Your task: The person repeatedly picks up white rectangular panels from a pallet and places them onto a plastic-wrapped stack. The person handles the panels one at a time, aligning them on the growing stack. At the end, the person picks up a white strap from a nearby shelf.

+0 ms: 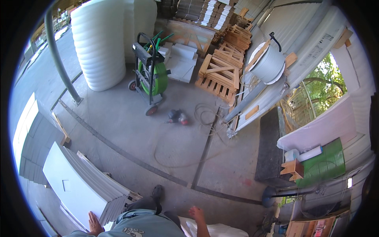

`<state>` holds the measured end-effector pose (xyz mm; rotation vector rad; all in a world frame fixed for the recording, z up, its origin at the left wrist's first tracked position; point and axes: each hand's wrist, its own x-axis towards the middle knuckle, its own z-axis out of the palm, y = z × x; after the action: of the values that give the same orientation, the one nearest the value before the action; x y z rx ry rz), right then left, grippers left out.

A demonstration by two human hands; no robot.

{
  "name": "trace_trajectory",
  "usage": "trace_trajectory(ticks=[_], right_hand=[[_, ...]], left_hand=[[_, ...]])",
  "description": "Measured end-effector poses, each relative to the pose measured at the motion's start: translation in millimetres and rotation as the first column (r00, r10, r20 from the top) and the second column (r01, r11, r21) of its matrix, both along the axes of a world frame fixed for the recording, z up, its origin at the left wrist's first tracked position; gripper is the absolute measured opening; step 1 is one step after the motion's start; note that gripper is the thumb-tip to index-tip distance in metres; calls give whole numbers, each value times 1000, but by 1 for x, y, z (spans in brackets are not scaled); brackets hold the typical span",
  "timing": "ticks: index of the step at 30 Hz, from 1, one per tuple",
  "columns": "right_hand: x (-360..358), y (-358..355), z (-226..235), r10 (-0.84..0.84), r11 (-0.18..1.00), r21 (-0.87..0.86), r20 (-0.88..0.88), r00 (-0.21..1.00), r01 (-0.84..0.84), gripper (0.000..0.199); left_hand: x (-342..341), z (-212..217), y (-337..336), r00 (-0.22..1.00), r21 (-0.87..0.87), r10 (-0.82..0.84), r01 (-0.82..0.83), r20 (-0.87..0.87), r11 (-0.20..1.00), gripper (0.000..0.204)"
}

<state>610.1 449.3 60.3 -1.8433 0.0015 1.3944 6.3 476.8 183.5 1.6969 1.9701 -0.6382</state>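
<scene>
My left hand [94,224] lies with its fingers stretched out on the near corner of a stack of white panels [75,185]. The top panel has a small square recess in its face. My right hand [196,214] is in the air in front of my body, its fingers loosely bent and apart, with nothing visible in it. Beneath that arm a crumpled white sheet or bag [221,230] shows at the lower edge.
A strapping cart [152,75] with a green reel stands ahead, beside large white foam rolls [98,47]. A red-and-black power tool [177,117] and a looped hose [205,118] lie on the floor. Wooden pallets [221,73] and a cable spool [268,63] are farther right.
</scene>
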Motion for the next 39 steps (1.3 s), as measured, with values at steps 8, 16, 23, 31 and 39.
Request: trace_trajectory(ticks=[8, 16, 23, 31, 39], right_hand=[[45, -48, -33, -34, 964, -266, -71, 997, 14, 24], [71, 42, -39, 144, 931, -326, -83, 986, -163, 21], [209, 167, -46, 77, 972, -213, -101, 992, -97, 31], [343, 305, -26, 172, 976, -149, 66, 983, -161, 30], [378, 448, -23, 272, 956, -150, 121, 955, -253, 33]], left_hand=[[28, 19, 27, 993, -160, 112, -117, -41, 980, 102], [25, -44, 57, 782, -122, 509, -580, -360, 805, 85], [104, -74, 198, 928, -490, 28, -222, -372, 843, 41], [274, -179, 330, 984, -442, 15, 66, 178, 894, 32], [366, -212, 392, 817, -303, 197, -29, 543, 952, 27]])
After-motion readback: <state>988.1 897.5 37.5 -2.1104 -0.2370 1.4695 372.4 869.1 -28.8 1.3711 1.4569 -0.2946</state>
